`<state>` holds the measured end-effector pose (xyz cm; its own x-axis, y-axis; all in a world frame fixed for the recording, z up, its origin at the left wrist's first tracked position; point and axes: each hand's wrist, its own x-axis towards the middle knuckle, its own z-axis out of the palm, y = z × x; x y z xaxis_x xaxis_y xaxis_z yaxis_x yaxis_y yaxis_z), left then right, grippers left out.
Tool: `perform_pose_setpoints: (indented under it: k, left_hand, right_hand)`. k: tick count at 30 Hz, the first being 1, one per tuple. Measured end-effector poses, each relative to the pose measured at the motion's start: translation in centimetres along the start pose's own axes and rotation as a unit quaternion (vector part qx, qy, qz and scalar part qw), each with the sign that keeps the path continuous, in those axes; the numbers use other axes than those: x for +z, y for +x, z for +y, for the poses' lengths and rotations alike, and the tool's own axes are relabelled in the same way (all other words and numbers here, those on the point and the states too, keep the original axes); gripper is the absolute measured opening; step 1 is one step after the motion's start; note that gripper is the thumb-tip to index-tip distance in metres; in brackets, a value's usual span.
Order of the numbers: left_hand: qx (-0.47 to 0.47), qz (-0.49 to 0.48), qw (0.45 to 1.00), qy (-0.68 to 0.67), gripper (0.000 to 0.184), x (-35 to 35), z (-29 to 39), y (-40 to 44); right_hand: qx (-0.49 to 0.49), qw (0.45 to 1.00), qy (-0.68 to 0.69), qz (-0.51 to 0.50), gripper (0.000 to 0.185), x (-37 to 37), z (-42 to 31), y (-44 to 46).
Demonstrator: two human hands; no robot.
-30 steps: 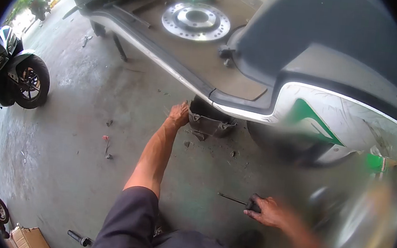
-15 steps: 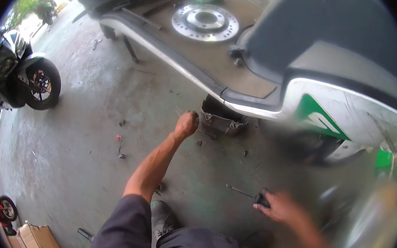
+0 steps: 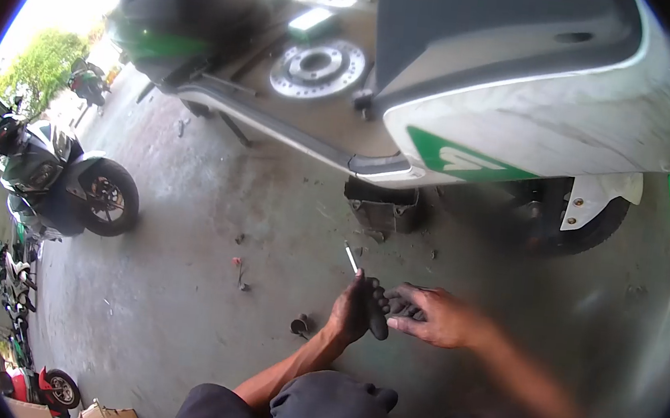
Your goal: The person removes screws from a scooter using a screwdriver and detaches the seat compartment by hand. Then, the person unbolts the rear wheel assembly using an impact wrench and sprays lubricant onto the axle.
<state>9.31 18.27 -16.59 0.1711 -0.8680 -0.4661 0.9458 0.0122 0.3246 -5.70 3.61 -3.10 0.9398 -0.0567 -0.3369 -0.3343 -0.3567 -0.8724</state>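
Observation:
My left hand point(image 3: 353, 314) is closed around a screwdriver point(image 3: 352, 257). Its bright metal shaft points up and away, and part of the dark handle shows below the fingers. Just to the right is my right hand point(image 3: 428, 315), its blackened fingers loosely bent and the thumb apart. No object shows in it. Beyond both hands, a dark open-topped box point(image 3: 383, 214) sits on the floor under the edge of a white and green scooter point(image 3: 554, 109). A drilled brake disc point(image 3: 318, 70) lies on the scooter's footboard.
A small green and white box point(image 3: 312, 23) is behind the disc. On the floor lie a dark cup-like part point(image 3: 301, 325) and a small red-tipped piece point(image 3: 238, 262). Parked at left is another motorbike point(image 3: 72, 176). Cardboard point(image 3: 112, 416) lies at the lower left.
The screwdriver has passed from my right hand to my left. My left hand has come back from beside the dark box, and my right hand has moved left and slightly up towards it. The view has shifted.

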Motion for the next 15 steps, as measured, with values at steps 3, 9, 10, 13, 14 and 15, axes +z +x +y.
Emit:
perform_pose_setpoints:
  k: [3, 9, 10, 13, 14, 15]
  left_hand:
    - [0.050, 0.033, 0.998, 0.031, 0.038, 2.9, 3.6, -1.6]
    - [0.356, -0.066, 0.889, 0.281, 0.041, 16.3, 18.0, 0.2]
    - [0.369, -0.070, 0.891, 0.256, 0.037, 19.3, 19.6, 1.1]
    - [0.375, -0.034, 0.873, 0.310, 0.033, 24.0, 25.4, 6.6]
    - [0.378, 0.027, 0.856, 0.353, 0.032, 25.6, 25.0, 7.6]
    - [0.365, 0.015, 0.839, 0.404, 0.031, 25.2, 26.4, 9.3]
  right_hand:
    - [-0.016, 0.994, 0.075, 0.080, 0.047, -0.8, 0.8, -2.4]
    - [-0.071, 0.963, 0.160, 0.203, 0.043, -2.2, 1.3, -5.0]
    - [-0.070, 0.967, 0.135, 0.203, 0.041, -2.6, 0.9, -5.2]
    - [-0.090, 0.969, 0.042, 0.226, 0.039, -2.8, -0.2, -6.4]
    - [-0.101, 0.967, 0.008, 0.234, 0.040, -2.8, -0.5, -6.8]
    - [-0.100, 0.968, 0.015, 0.230, 0.042, -2.8, -0.7, -7.3]
